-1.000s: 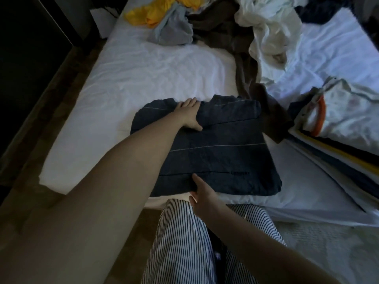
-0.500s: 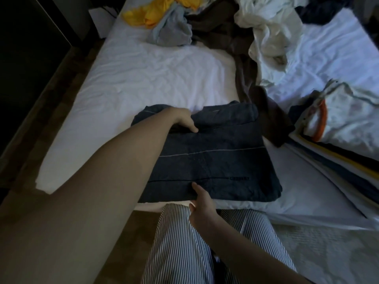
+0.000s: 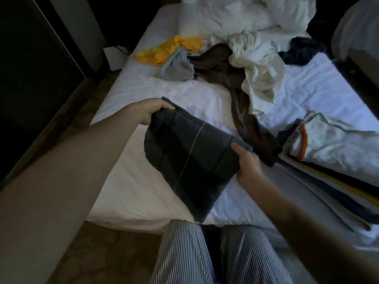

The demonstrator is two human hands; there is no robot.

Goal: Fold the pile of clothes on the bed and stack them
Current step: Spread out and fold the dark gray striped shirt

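A folded dark grey garment (image 3: 188, 158) with thin pale stripes hangs tilted above the white bed (image 3: 143, 181). My left hand (image 3: 152, 110) grips its upper left corner. Gripping its right edge is my right hand (image 3: 247, 165), thumb on top. A stack of folded clothes (image 3: 328, 171), topped by a white piece with orange trim, lies at the right. Unfolded clothes wait further back: a yellow one (image 3: 170, 49), a light grey one (image 3: 178, 67), a brown one (image 3: 238, 89) and a white one (image 3: 258, 68).
White pillows (image 3: 235, 15) lie at the head of the bed, with a dark blue garment (image 3: 301, 51) to their right. A dark wardrobe (image 3: 30, 68) stands left of the bed beside a strip of wooden floor (image 3: 102, 253). My striped trousers (image 3: 215, 257) touch the bed's near edge.
Both hands took hold of the folded dark garment and lifted it off the bed, tilting it and carrying it rightward. The view also rose toward the pillows.
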